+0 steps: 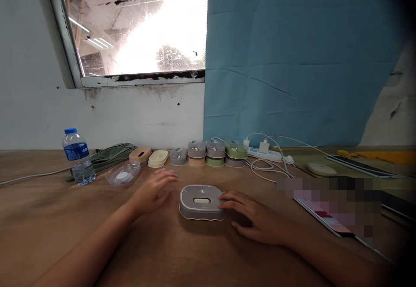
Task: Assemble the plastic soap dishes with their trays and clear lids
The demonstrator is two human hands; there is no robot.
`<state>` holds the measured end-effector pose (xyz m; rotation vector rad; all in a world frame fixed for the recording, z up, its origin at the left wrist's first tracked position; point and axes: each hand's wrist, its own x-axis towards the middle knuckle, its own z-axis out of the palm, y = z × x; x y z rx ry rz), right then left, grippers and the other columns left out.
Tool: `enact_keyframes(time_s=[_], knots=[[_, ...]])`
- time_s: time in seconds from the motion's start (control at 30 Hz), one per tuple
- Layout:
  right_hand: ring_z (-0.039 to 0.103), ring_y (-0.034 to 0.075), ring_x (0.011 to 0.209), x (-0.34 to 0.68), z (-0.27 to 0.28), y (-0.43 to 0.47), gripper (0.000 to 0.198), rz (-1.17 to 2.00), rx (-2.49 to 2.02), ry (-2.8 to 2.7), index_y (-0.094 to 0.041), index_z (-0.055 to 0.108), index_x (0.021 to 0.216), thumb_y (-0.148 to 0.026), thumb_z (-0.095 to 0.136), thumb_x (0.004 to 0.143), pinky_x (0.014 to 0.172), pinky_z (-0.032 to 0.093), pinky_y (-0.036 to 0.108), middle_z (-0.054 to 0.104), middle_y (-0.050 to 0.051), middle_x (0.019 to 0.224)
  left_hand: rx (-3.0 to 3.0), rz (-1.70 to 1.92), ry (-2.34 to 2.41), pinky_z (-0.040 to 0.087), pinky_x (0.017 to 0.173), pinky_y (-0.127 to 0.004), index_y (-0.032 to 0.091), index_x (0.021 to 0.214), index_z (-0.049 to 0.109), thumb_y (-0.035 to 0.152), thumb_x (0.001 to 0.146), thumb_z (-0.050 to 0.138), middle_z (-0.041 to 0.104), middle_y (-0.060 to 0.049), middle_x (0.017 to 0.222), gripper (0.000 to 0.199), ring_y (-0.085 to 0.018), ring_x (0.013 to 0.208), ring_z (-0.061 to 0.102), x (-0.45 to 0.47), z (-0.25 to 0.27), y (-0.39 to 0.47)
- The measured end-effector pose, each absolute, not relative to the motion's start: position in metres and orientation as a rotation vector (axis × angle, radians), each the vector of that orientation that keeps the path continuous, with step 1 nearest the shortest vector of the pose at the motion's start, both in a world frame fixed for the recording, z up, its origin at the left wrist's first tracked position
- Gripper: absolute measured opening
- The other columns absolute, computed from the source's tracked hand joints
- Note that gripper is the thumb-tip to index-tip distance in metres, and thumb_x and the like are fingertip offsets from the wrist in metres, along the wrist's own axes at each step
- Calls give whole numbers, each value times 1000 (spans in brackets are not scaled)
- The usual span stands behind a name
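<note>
A grey oval plastic box (186, 200) with a clear cover sits on the brown table in front of me; a pale oblong piece (202, 200) shows in the slot on its top. My right hand (256, 217) is at the box's right end, fingers spread, the fingertips at the cover's edge without wrapping round it. To the left of the box, apart from it, my left hand (154, 194) hovers with its fingers stretched out and slightly blurred. Nothing shows in either hand.
Along the wall stand several similar boxes, some stacked (215, 149), a peach shell (140, 154), a cream shell (158, 158) and a clear cover (123, 174). A water bottle (78, 157) stands left. Right are a power strip (264, 154), cables and a phone (325, 217).
</note>
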<state>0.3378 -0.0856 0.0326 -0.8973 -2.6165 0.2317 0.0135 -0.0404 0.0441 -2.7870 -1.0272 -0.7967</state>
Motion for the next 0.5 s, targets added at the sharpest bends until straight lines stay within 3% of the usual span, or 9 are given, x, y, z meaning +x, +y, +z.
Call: enact_keyframes(time_s=[0.07,0.23,0.37,0.5], knots=[[40,22,121,338,33,-86,43,233,-890,-2614,-24,49,120,-18,50,78,100,36,39,46,8,127,-2425,-771,-1364,30,101,-39,17,111,53,13,76,43,56,-11,118,37,-24,115,47,-4,53,-30],[40,22,121,339,34,-85,44,208,-886,-2633,-24,49,120,-17,51,77,101,35,38,45,8,127,-1895,-196,-2084,41,84,-44,6,97,59,11,72,44,61,-22,103,30,-35,98,57,-46,60,-13],[39,23,122,340,33,-84,44,209,-878,-2641,-24,49,121,-18,51,78,101,35,38,44,8,128,-1912,-110,-2208,45,70,-38,12,74,63,3,69,43,67,-17,87,22,-32,82,63,-63,57,-12],[39,23,122,342,33,-85,44,227,-887,-2636,-26,48,122,-18,50,79,101,35,39,44,7,129,-1934,-168,-2213,44,65,-30,15,80,63,5,70,45,67,-13,90,23,-28,85,63,-71,57,-12]])
